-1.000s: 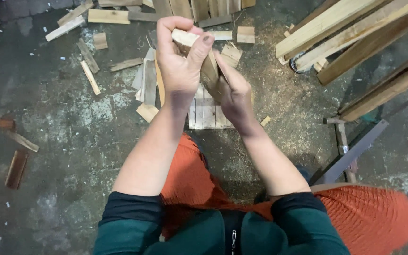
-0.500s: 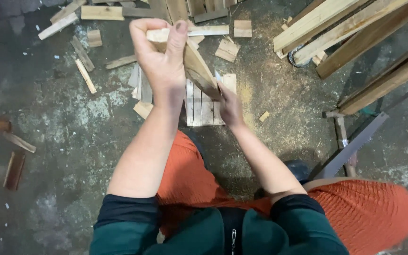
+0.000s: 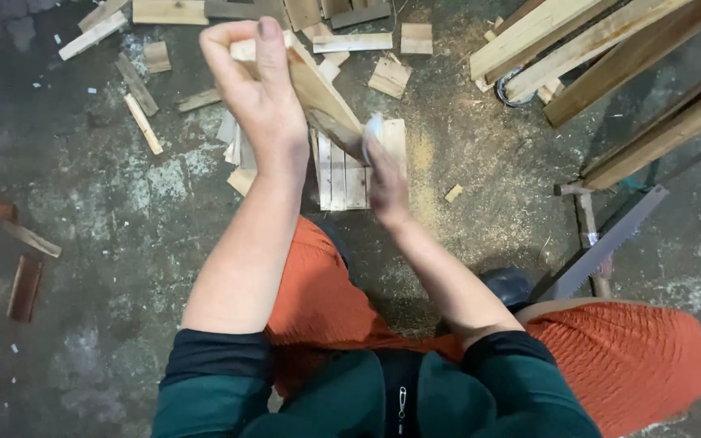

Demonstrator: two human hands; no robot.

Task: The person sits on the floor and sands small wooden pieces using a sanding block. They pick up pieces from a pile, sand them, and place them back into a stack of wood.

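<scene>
While the left hand is raised toward twelve o'clock, its fingers are clamped around the upper end of a flat wooden slat, which slopes down from eleven o'clock toward the middle of the view. The right hand sits at the slat's lower end, blurred; something pale shows at its fingertips, pressed against the wood, but I cannot tell what it is or how tightly the fingers close on it. Directly beneath both hands, a small panel of joined boards lies flat on the concrete floor, with sawdust spread just to its three o'clock side. Short wood offcuts are scattered from ten o'clock round to one o'clock. Long timber planks lean across the two o'clock corner. A hand saw rests at four o'clock, its blade angled toward the planks. At nine o'clock, well apart from the hands, lie a few dark reddish wood pieces. The person's orange-clad knees and dark green sleeves fill the six o'clock edge.
</scene>
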